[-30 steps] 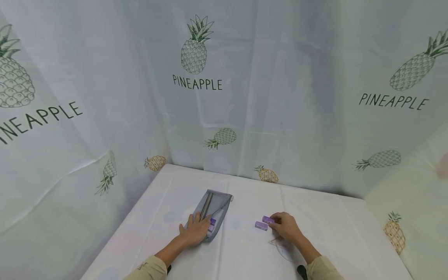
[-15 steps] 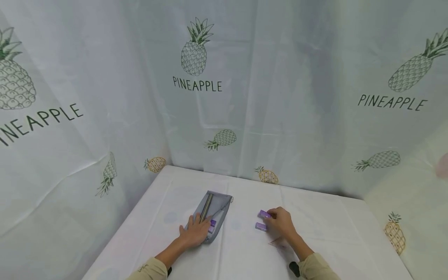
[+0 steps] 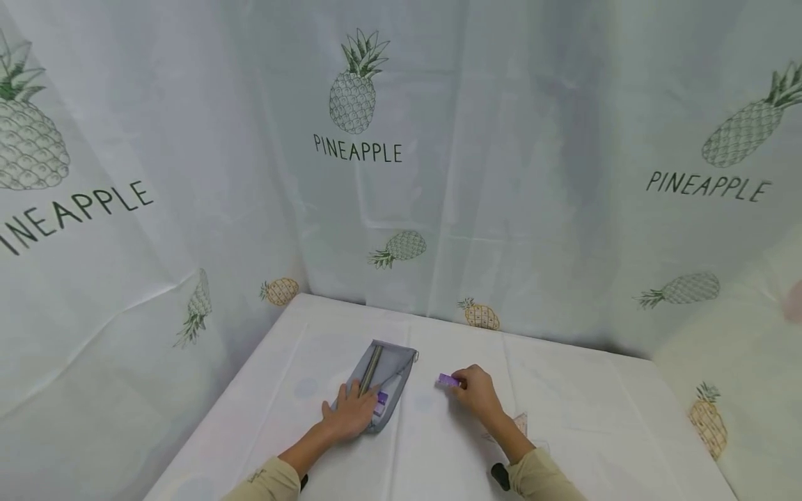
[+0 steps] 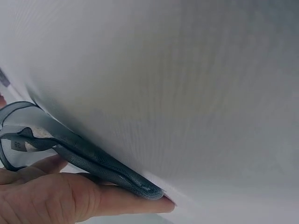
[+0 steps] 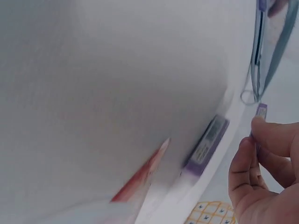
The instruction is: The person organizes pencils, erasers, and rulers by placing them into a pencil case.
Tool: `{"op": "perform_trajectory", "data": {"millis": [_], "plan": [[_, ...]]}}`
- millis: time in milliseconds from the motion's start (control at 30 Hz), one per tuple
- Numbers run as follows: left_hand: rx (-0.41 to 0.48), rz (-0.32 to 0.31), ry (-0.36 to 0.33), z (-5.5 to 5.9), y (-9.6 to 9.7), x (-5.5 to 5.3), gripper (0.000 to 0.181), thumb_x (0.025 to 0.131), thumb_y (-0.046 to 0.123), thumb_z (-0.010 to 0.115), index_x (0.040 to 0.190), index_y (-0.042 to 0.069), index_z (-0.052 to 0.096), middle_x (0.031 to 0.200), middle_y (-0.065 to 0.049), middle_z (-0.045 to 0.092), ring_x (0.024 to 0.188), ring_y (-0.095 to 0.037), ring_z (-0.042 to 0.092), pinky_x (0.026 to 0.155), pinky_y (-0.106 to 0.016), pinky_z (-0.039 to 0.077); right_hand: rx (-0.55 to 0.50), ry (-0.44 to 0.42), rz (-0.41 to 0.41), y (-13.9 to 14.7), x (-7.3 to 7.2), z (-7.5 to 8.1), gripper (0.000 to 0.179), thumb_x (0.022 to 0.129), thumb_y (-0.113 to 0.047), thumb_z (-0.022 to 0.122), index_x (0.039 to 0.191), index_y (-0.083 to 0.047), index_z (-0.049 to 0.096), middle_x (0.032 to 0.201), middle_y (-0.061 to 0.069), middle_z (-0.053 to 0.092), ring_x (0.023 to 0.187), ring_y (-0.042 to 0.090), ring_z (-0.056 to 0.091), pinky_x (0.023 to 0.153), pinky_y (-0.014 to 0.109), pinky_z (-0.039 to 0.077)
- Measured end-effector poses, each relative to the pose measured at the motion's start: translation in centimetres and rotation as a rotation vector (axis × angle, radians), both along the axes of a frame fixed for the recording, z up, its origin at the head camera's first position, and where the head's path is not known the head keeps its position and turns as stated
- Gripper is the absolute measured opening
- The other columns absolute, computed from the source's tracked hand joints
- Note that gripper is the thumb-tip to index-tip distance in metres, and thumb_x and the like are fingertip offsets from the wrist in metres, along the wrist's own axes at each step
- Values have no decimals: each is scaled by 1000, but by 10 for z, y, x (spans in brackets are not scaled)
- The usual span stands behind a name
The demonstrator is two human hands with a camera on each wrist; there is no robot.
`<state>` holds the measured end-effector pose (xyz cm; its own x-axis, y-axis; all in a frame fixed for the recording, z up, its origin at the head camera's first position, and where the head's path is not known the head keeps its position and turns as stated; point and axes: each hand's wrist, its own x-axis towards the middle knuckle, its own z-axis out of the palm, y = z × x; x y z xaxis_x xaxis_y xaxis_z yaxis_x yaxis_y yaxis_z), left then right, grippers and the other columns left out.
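Observation:
My left hand (image 3: 351,414) rests with spread fingers on a grey zip pencil pouch (image 3: 392,358). Its thumb lies along the pouch's edge in the left wrist view. Through the opening show purple blocks (image 3: 381,399), and long thin dark-and-gold sticks (image 3: 370,370) run lengthwise. My right hand (image 3: 477,393) pinches a small purple eraser (image 3: 447,380) between thumb and fingers, to the right of the pouch. In the right wrist view this eraser (image 5: 262,110) appears near the pouch's zip ring (image 5: 247,97). Another purple eraser (image 5: 205,147) lies on the table, hidden in the head view.
A clear, red-marked triangle (image 3: 521,422) lies on the white table (image 3: 576,403), partly behind my right forearm. Pineapple-printed curtains (image 3: 520,174) stand behind the table and at its sides.
My right hand has picked up one purple eraser and carried it left toward the pouch. It now covers the other eraser in the head view. My left hand stays in place.

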<state>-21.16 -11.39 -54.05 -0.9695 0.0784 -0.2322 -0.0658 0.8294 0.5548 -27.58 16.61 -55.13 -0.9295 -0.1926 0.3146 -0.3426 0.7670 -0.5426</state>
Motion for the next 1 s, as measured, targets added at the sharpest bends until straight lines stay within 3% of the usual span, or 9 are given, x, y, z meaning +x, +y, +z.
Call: {"op": "perform_trajectory", "data": {"millis": [100, 267, 400, 733, 1000], "plan": [[2, 5, -9, 1, 0, -1, 54, 105, 43, 24, 148, 21, 47, 162, -21, 21, 149, -49, 11, 105, -82, 4, 33, 9, 22, -9, 0, -2, 12, 73, 1, 78, 85, 0, 77, 76, 3, 61, 70, 9, 49, 60, 22, 43], [-3, 9, -6, -1, 1, -2, 55, 104, 44, 24, 149, 21, 46, 162, -21, 22, 150, -48, 11, 107, -81, 3, 12, -63, 28, -23, 3, -5, 14, 74, -4, 81, 87, 0, 77, 78, 3, 62, 71, 10, 51, 62, 22, 44], [10, 7, 3, -2, 0, -1, 55, 104, 44, 24, 148, 19, 46, 162, -22, 23, 149, -49, 11, 106, -82, 3, -6, -71, 54, -35, 3, -4, 16, 73, -4, 82, 88, 0, 78, 78, 5, 65, 71, 11, 55, 62, 23, 47], [15, 18, -16, 1, -2, 1, 53, 104, 42, 26, 148, 20, 47, 161, -22, 24, 149, -50, 13, 105, -82, 6, -50, -89, 161, -63, 0, -14, 15, 74, -3, 80, 88, 3, 78, 77, 7, 73, 68, 9, 59, 60, 21, 49], [17, 14, -2, 2, -2, 1, 53, 104, 42, 27, 149, 21, 46, 161, -22, 25, 149, -49, 13, 106, -81, 6, -60, -32, 164, -81, -6, -15, 14, 73, -2, 79, 86, 0, 79, 74, 4, 71, 66, 6, 55, 58, 20, 47]]}}
